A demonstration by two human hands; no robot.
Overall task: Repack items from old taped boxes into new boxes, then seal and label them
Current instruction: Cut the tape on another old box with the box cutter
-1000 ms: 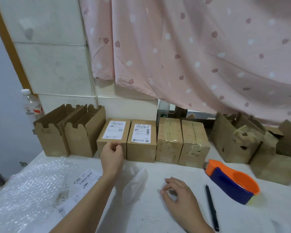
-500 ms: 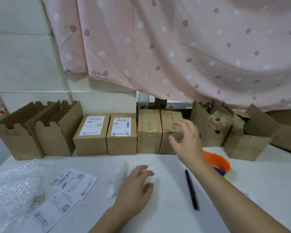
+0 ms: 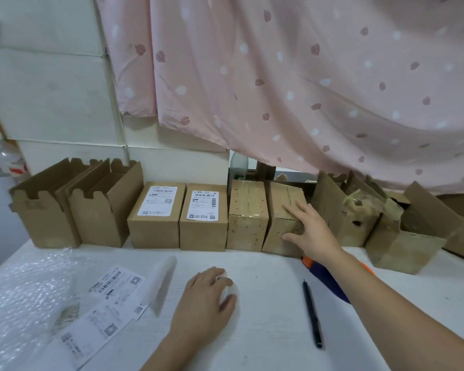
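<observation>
Two old taped boxes stand side by side at the back of the white table (image 3: 265, 290). My right hand (image 3: 310, 231) grips the right one (image 3: 277, 204), fingers on its top and thumb on its front face. The other taped box (image 3: 248, 214) stands untouched just left of it. Further left are two sealed new boxes with white labels (image 3: 156, 218) (image 3: 204, 220), then two open new boxes (image 3: 42, 210) (image 3: 105, 207). My left hand (image 3: 204, 295) rests palm down on the table and holds nothing.
A black pen (image 3: 312, 314) lies right of my left hand. An orange and blue tape dispenser (image 3: 330, 279) is partly hidden under my right forearm. Loose label sheets (image 3: 105, 303) and bubble wrap (image 3: 19, 295) lie at the left. Torn-open old boxes (image 3: 343, 218) stand at the right.
My left hand left the labelled box and came down onto the table. My right hand rose from the table, reached forward and took hold of the right taped box.
</observation>
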